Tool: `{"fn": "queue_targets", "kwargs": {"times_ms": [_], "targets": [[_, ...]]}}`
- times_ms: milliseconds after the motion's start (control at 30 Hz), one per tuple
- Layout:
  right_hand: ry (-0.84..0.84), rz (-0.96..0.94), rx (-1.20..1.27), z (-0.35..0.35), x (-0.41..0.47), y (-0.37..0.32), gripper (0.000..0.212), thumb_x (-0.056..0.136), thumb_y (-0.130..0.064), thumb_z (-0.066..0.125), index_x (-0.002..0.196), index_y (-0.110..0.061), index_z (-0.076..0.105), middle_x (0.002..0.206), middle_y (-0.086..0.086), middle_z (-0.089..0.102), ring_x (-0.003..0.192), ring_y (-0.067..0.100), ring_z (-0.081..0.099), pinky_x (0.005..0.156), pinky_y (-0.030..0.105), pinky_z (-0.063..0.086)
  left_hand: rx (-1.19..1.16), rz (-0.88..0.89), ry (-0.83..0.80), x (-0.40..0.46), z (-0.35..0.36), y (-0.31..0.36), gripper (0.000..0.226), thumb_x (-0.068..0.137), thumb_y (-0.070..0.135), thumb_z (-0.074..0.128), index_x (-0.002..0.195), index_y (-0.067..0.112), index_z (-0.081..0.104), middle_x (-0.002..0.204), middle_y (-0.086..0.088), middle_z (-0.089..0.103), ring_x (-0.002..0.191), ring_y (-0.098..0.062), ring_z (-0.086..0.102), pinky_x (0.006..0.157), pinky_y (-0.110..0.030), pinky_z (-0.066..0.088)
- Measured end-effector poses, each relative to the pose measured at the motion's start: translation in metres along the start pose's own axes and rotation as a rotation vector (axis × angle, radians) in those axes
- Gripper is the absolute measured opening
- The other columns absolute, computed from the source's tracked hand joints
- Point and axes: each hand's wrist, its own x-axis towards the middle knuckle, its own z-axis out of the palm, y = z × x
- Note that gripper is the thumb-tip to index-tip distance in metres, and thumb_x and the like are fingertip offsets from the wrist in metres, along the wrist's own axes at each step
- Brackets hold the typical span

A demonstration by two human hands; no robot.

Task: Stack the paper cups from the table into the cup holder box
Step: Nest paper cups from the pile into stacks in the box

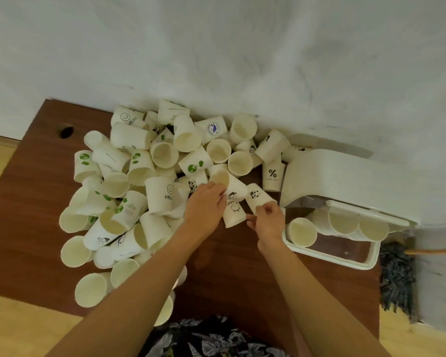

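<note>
left hand (pixel 206 206) fingers grip cup (pixel 229 186) | right hand (pixel 268 222) fingers pinch panda cup (pixel 258 198)

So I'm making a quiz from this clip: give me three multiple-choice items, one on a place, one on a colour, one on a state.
1. Where does the cup holder box stand?
A. at the table's right end
B. at the table's left end
C. on the floor

2. What colour is the table?
A. white
B. reddish brown
C. green

3. What is the right hand doing?
A. resting flat on the table
B. lifting the mop
C. gripping a panda-print cup

Answers: 1 A, the box sits right of the cup pile; 2 B, bare tabletop shows reddish brown; 3 C, its fingers curl round the cup's rim.
</note>
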Motion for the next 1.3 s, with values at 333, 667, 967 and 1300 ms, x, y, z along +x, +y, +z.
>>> {"fn": "queue_targets", "kwargs": {"times_ms": [333,667,967,1300], "targets": [[0.168,-0.533,-0.214,-0.104,-0.065,0.019,0.018,0.092,-0.015,0.064,0.104,-0.027,0.059,0.101,-0.009,0.064,0.092,0.005,0.064,0.077,0.029,0.057,-0.097,0.109,0.040,-0.050,0.007,0.066,0.019,0.092,0.018,0.061,0.109,0.014,0.067,0.110,-0.003,0.062,0.104,-0.020,0.053,0.086,-0.027,0.040],[0.337,-0.823,-0.439,-0.187,-0.083,0.040,0.011,0.091,-0.014,0.067,0.101,-0.018,0.067,0.095,-0.012,0.060,0.085,0.000,0.057,0.072,0.007,0.044,-0.043,0.329,-0.080,-0.069,0.056,0.118,0.015,0.089,0.015,0.064,0.103,0.014,0.069,0.099,0.001,0.066,0.096,-0.019,0.054,0.079,-0.029,0.046],[0.358,-0.903,-0.444,-0.217,-0.076,0.039,0.011,0.088,-0.008,0.069,0.098,-0.013,0.069,0.096,-0.009,0.061,0.085,-0.001,0.056,0.074,0.005,0.042,-0.057,0.395,-0.074,-0.064,0.095,0.128,0.015,0.084,0.006,0.068,0.098,0.011,0.072,0.095,-0.001,0.066,0.093,-0.019,0.055,0.079,-0.021,0.040],[0.250,-0.961,-0.494,-0.215,-0.064,0.029,0.014,0.090,-0.012,0.068,0.103,-0.017,0.068,0.105,-0.013,0.061,0.089,0.001,0.059,0.071,0.011,0.051,-0.026,0.344,-0.065,-0.064,0.101,0.122,0.023,0.079,0.007,0.071,0.101,0.013,0.072,0.100,0.000,0.068,0.099,-0.019,0.058,0.080,-0.029,0.048]]}}
